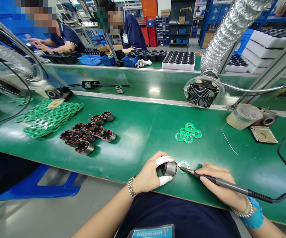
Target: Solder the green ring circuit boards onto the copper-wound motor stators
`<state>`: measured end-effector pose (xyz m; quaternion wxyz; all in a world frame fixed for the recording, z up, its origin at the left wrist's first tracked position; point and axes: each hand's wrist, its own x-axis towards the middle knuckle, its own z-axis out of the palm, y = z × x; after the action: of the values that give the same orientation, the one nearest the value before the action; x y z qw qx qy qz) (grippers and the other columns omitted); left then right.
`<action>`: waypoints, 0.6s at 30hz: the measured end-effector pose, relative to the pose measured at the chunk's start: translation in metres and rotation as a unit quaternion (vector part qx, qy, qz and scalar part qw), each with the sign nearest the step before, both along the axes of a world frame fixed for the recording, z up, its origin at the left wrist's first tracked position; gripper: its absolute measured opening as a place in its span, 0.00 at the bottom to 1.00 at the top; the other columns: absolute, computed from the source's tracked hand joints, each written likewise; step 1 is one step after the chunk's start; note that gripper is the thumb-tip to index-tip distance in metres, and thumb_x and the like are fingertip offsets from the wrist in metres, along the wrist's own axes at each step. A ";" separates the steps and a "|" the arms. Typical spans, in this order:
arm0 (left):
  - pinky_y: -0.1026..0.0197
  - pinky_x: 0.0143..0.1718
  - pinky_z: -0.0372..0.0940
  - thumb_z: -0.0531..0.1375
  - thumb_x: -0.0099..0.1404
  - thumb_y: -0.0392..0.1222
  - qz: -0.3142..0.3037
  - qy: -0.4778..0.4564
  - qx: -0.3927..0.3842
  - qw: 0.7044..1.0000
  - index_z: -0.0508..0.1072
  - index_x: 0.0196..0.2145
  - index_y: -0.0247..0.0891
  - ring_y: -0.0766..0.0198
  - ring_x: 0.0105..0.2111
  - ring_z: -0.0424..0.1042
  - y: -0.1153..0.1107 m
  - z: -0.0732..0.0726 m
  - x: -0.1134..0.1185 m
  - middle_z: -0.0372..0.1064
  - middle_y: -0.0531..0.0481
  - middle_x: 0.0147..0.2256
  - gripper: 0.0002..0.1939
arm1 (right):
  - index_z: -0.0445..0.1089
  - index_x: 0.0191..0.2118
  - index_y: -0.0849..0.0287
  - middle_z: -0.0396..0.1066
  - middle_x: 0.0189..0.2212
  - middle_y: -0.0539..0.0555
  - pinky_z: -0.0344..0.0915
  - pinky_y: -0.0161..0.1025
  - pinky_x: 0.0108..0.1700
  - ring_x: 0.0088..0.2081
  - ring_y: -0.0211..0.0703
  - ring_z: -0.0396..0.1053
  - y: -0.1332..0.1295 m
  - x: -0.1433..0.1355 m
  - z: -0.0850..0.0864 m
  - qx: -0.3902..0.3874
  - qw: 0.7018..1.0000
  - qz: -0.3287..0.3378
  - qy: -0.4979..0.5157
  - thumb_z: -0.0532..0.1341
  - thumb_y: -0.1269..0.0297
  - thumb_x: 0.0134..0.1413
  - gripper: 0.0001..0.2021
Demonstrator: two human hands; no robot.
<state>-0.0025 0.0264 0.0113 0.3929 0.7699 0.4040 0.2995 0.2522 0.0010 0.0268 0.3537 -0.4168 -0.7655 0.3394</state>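
Between the white-covered thumb and finger of my left hand [151, 173] is a motor stator [170, 169], a metal ring with copper windings, held tilted on its side near the table's front edge. My right hand [219, 181] grips a soldering iron [217, 181] like a pen. Its tip points left, at a green ring-shaped circuit board [183, 164] right beside the stator. Whether the tip touches the board or the stator, I cannot tell. Farther back lies a small group of similar ring boards [188, 133]. More stators [85, 148] stand in a cluster to the left.
A large pile of ring boards [51, 117] lies at the left. A fan [202, 94] on a foil duct stands behind. At the right are a solder wire [228, 141], a plastic cup [243, 117] and a tip-cleaning tray [264, 135]. Two people work across the bench.
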 end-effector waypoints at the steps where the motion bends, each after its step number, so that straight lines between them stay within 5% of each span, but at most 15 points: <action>1: 0.59 0.42 0.63 0.64 0.49 0.34 0.000 0.000 0.000 1.000 0.67 0.44 0.38 0.61 0.41 0.66 0.000 0.000 0.000 0.62 0.45 0.43 0.23 | 0.72 0.38 0.57 0.71 0.28 0.53 0.64 0.37 0.33 0.30 0.40 0.68 0.000 0.000 0.000 0.001 1.000 0.001 0.002 0.57 0.71 0.55 0.08; 18: 0.56 0.43 0.64 0.64 0.50 0.35 0.003 0.007 -0.016 1.000 0.67 0.44 0.39 0.60 0.41 0.66 0.001 0.001 0.000 0.63 0.45 0.43 0.22 | 0.71 0.39 0.55 0.72 0.30 0.52 0.66 0.38 0.36 0.32 0.41 0.70 -0.002 0.005 0.000 -0.006 0.999 -0.035 -0.010 0.57 0.69 0.56 0.07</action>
<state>-0.0024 0.0273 0.0124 0.4011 0.7644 0.4137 0.2893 0.2571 -0.0009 0.0265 0.3554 -0.4484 -0.7519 0.3275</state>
